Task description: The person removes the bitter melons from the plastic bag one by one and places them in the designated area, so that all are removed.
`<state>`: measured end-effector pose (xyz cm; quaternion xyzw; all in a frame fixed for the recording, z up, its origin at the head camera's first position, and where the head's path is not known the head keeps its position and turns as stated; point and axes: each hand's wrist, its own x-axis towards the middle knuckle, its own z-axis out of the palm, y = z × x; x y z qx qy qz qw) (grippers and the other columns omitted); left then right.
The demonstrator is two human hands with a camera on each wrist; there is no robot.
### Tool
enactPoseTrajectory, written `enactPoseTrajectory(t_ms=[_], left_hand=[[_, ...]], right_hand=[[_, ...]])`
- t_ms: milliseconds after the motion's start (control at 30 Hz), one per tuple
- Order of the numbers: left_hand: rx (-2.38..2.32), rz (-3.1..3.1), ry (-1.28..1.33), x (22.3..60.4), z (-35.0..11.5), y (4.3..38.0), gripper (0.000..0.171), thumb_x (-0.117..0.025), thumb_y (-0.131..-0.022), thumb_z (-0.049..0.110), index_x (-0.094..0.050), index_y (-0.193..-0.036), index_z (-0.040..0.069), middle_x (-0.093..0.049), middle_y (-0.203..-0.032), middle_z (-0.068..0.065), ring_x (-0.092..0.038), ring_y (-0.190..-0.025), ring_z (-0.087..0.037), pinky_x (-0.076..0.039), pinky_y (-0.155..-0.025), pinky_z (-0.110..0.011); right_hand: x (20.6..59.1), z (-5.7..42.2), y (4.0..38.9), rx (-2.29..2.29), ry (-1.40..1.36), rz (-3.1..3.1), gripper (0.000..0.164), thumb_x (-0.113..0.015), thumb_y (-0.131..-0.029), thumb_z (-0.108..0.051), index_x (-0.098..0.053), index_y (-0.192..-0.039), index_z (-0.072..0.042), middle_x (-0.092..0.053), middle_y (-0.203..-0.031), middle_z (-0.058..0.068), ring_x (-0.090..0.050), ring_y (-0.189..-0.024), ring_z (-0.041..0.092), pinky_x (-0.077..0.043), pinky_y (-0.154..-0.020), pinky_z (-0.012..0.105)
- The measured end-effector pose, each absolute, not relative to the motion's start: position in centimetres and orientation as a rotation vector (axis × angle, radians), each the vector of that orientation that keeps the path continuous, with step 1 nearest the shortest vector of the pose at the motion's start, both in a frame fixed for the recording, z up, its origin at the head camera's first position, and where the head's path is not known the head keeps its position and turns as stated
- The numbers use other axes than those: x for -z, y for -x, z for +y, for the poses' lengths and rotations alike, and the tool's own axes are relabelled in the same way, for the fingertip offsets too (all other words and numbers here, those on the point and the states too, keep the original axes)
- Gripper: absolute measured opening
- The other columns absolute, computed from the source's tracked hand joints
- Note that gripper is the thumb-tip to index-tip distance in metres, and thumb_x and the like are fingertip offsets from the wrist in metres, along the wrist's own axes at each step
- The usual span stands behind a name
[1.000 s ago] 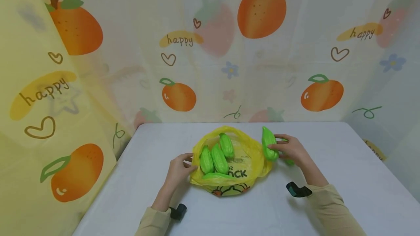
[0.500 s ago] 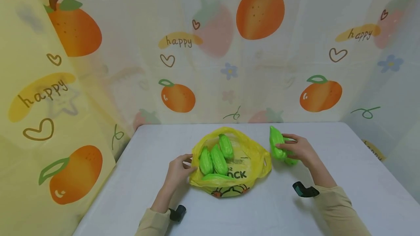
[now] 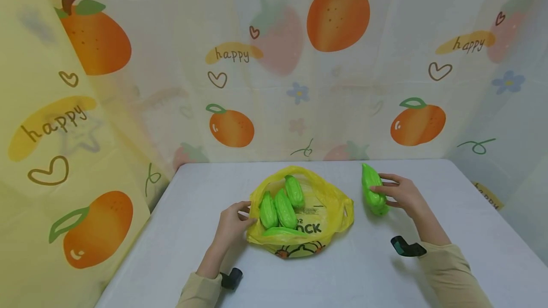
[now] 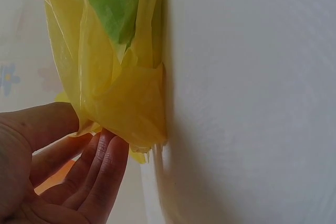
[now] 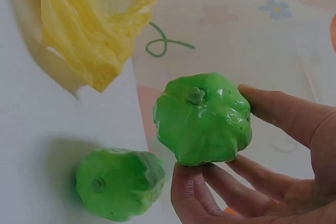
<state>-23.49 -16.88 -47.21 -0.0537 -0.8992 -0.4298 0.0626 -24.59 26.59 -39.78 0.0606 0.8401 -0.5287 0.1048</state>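
My right hand [image 3: 403,195] holds a shiny green bitter melon [image 3: 370,185], raised just right of the bag. In the right wrist view, thumb and fingers grip this melon [image 5: 205,119] by its sides, its short stem facing the camera. Below it on the table lies a second bitter melon [image 5: 118,184], mostly hidden behind the held one in the head view. A yellow plastic bag [image 3: 331,189] lies with its mouth spread, several bitter melons [image 3: 284,208] inside. At the bag's left rim, my left hand [image 3: 233,222] pinches the plastic [image 4: 126,106] between thumb and fingers.
The white table [image 3: 334,279] reaches back to a fruit-printed curtain [image 3: 180,75]. More curtain hangs along the left and right sides. A dark camera band sits on each wrist.
My right hand has moved right, carrying the bitter melon away from the bag's right edge to over the one on the table. The left hand keeps its place on the bag.
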Motion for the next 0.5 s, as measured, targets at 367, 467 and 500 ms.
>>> enactPoseTrajectory(t_ms=[367,467,500], left_hand=[[1.288,-2.727,0.154,47.0,-16.7,23.5,0.046,-0.077,-0.075,0.006,-0.064,-0.119,0.003,-0.067,-0.099,-0.012,-0.066,-0.075,-0.018,-0.055,-0.063,-0.027],[1.281,-2.722,0.157,47.0,-16.7,23.4,0.045,-0.077,-0.075,0.006,-0.064,-0.118,0.003,-0.067,-0.099,-0.012,-0.066,-0.075,-0.018,-0.055,-0.062,-0.027],[1.281,-2.721,0.155,47.1,-16.7,23.5,0.045,-0.077,-0.075,0.006,-0.064,-0.118,0.004,-0.067,-0.099,-0.012,-0.066,-0.075,-0.018,-0.055,-0.062,-0.027]], right_hand=[[39.9,28.3,24.6,1.540,-0.227,2.496,0.083,-0.065,-0.089,-0.039,-0.024,-0.147,0.003,-0.032,-0.146,0.031,-0.042,-0.128,0.041,-0.046,-0.098,0.049],[39.9,28.6,24.6,1.537,-0.240,2.489,0.082,-0.063,-0.089,-0.039,-0.023,-0.147,0.004,-0.030,-0.147,0.031,-0.040,-0.129,0.042,-0.044,-0.099,0.050],[39.9,28.7,24.6,1.535,-0.249,2.488,0.083,-0.064,-0.089,-0.040,-0.023,-0.147,0.003,-0.029,-0.147,0.031,-0.040,-0.128,0.042,-0.044,-0.099,0.051]])
